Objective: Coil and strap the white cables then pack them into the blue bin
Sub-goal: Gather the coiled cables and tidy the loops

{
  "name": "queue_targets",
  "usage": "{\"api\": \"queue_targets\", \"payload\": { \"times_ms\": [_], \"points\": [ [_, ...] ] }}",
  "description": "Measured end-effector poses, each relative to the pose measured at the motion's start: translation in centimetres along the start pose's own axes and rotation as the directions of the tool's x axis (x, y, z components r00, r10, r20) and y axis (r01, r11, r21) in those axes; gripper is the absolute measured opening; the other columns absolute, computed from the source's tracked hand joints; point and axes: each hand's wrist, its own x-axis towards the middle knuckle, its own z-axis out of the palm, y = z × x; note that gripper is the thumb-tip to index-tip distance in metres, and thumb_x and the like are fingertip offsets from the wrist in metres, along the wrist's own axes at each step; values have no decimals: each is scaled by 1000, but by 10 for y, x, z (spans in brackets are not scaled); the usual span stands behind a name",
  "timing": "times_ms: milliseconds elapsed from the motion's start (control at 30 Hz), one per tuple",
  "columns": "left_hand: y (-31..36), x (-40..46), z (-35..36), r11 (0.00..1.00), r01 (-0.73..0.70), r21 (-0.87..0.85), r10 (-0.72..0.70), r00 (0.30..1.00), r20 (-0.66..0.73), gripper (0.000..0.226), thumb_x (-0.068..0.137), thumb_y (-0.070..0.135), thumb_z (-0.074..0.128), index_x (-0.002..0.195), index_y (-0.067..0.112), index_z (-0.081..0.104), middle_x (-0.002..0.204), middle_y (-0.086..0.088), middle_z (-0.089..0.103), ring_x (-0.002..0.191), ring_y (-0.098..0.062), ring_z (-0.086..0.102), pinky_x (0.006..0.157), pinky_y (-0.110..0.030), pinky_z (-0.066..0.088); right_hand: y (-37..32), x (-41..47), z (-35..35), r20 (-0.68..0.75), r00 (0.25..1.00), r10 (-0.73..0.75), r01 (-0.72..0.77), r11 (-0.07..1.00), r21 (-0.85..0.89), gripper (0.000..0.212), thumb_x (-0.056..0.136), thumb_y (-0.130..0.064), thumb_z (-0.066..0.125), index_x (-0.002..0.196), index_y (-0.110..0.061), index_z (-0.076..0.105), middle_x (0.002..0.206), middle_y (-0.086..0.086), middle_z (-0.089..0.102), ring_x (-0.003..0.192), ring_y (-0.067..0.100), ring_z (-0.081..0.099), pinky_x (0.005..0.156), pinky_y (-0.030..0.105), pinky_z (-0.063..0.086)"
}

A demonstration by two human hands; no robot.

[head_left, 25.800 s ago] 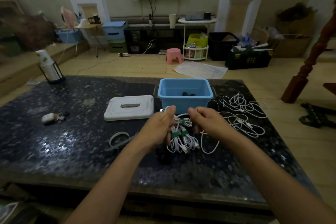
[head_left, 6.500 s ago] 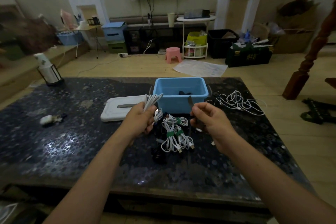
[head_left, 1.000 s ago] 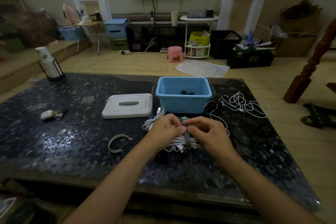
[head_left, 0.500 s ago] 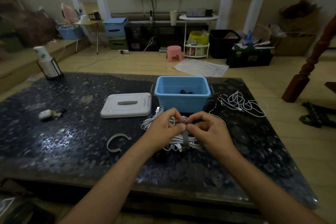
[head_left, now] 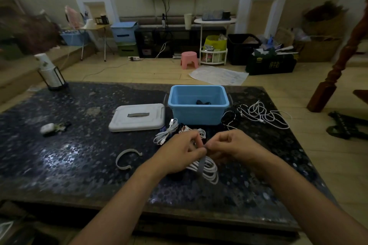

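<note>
At the far left of the dark table (head_left: 59, 165) stood one wire holder (head_left: 52, 76) with a stack of paper cups, and nearer lay one small white case (head_left: 47, 127) beside some dark oddments. Farther right lay one loose grey strap (head_left: 125, 159), curled open, and behind it one white lid (head_left: 137, 116) with a grey handle, flat on the table just beside the bin.

One strapped white bundle (head_left: 166, 133) lay in front of the bin's left corner; other bundles behind the hands were partly hidden, so their count could not be told.

The left hand (head_left: 179, 155) and the right hand (head_left: 232, 146) met over one coiled white cable (head_left: 208, 168), held just above the table in front of the bin. Both had their fingers curled, tips pinching a grey strap (head_left: 200, 166) that ran around the coil.

One blue bin (head_left: 198, 114) stood open behind the hands; inside it lay a single dark object (head_left: 203, 102), too dim to identify.

To the right of the bin lay a dark coiled cable (head_left: 229, 118) and a loose white cable tangle (head_left: 264, 113); how many cables made it up could not be told.
</note>
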Motion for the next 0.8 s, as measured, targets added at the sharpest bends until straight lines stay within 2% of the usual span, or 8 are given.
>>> {"api": "queue_targets", "payload": {
  "times_ms": [67, 133, 267, 433, 533, 600, 700, 800],
  "points": [
    [0, -2, 2, 998, -18, 57, 16, 999, 37, 13, 92, 28, 67, 87, 27, 56, 76, 6, 68, 72, -9, 65, 67, -31, 53, -1, -3, -4, 68, 996, 62, -59, 997, -47, 18, 93, -13, 67, 99, 3, 71, 89, 14, 76, 79, 20, 73, 68, 25, 58],
    [-1, -4, 6, 996, -36, 87, 30, 997, 67, 20, 91, 29, 68, 81, 32, 51, 69, 11, 64, 67, -6, 62, 64, -28, 50, 1, -5, -6, 129, 986, 102, -93, 993, -78, 19, 94, -16, 65, 100, 1, 72, 92, 15, 77, 83, 20, 75, 71, 26, 59],
    [-6, -6, 11, 991, -59, 122, 47, 994, 104, 25, 90, 30, 69, 78, 37, 48, 64, 12, 59, 64, -6, 59, 65, -32, 50, 4, -8, -9, 212, 967, 142, -135, 990, -48, 16, 95, -12, 62, 101, 1, 70, 104, 24, 73, 90, 23, 74, 76, 28, 61],
    [-2, -7, 13, 991, -75, 108, 61, 991, 122, 27, 90, 27, 70, 77, 36, 49, 63, 10, 58, 59, -2, 55, 59, -25, 44, 3, -7, -13, 285, 931, 227, -214, 974, -79, 12, 97, -12, 60, 98, -5, 70, 101, 19, 75, 92, 23, 75, 80, 31, 61],
    [-1, -8, 13, 994, -61, 93, 50, 992, 119, 25, 90, 26, 70, 78, 35, 50, 64, 8, 60, 60, -5, 57, 58, -26, 44, 3, -5, -17, 307, 925, 226, -207, 974, -94, 10, 96, -12, 62, 96, -7, 71, 104, 19, 75, 98, 26, 74, 87, 34, 60],
    [1, -9, 12, 996, -49, 74, 40, 992, 120, 23, 91, 26, 70, 80, 34, 51, 70, 2, 66, 65, -13, 62, 61, -30, 47, 2, -5, -20, 323, 922, 214, -195, 976, -92, 9, 95, -11, 63, 96, -7, 71, 106, 21, 74, 99, 27, 73, 85, 33, 60],
    [4, -9, 11, 997, -52, 64, 44, 991, 124, 19, 91, 27, 69, 82, 31, 53, 77, -3, 69, 70, -18, 64, 63, -32, 50, 3, -3, -21, 342, 917, 204, -188, 979, -79, 6, 92, -10, 66, 93, -8, 72, 104, 20, 75, 97, 25, 74, 81, 31, 61],
    [3, -9, 10, 998, -55, 40, 49, 990, 129, 19, 91, 25, 70, 83, 29, 53, 75, -5, 69, 64, -16, 62, 60, -30, 47, 5, -1, -20, 342, 925, 164, -146, 986, -79, 4, 86, -9, 69, 88, -8, 73, 97, 18, 75, 90, 24, 74, 82, 33, 61]
  ]
}}
